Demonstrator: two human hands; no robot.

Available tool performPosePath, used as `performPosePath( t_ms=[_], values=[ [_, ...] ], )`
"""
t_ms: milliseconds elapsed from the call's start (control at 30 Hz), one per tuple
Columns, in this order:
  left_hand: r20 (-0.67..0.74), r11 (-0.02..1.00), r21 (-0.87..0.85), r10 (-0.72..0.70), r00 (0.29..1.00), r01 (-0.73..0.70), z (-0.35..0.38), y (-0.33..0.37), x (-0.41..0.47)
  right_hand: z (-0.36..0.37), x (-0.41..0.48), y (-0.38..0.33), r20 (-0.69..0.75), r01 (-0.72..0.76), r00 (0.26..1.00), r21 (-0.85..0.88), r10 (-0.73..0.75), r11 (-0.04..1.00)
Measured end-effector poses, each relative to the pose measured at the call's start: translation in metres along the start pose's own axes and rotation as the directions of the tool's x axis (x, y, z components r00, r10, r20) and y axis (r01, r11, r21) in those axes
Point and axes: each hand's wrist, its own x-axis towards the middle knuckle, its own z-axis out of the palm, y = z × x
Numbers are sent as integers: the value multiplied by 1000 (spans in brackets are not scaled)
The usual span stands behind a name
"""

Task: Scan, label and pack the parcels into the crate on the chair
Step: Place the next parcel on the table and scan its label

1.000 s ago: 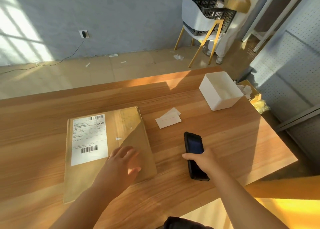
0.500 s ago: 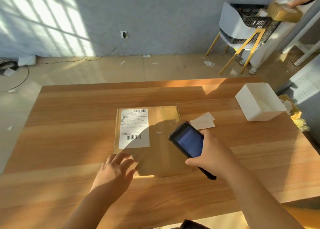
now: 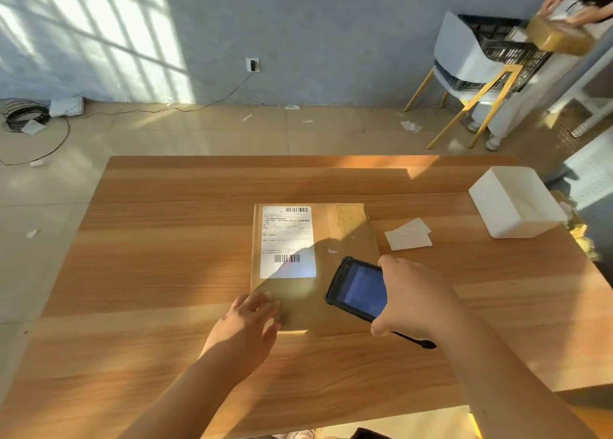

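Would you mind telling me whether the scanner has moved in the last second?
Yes: the right hand carried the scanner left, from beside the parcel to over its right side.

Our left hand lies palm down with the fingers straight and slightly spread, the fingertips resting on the near left corner of the parcel. The bare left forearm runs back from that corner toward us. Our right hand grips the scanner over the parcel's near right corner, fingers and thumb curled round its right end. The bare right forearm reaches in from the parcel's near right.
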Motion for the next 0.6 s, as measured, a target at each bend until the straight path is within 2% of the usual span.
performPosePath(
  t_ms=[200,333,467,600],
  values=[
    [49,999,-7,-33,998,33,7,-9,2,1,-1,-3,-4,-23,1000,-19,23,1000],
    [63,1000,-28,6,998,-5,4,-11,4,6,-2,-1,0,-49,999,9,49,999],
    [84,1000,-13,15,996,-14,2,-12,11,14,-5,7,-20,-121,992,173,127,977],
    [82,998,57,11,997,-16,1,-9,24,31,-11,30,-41,-242,962,333,270,911]
  ],
)
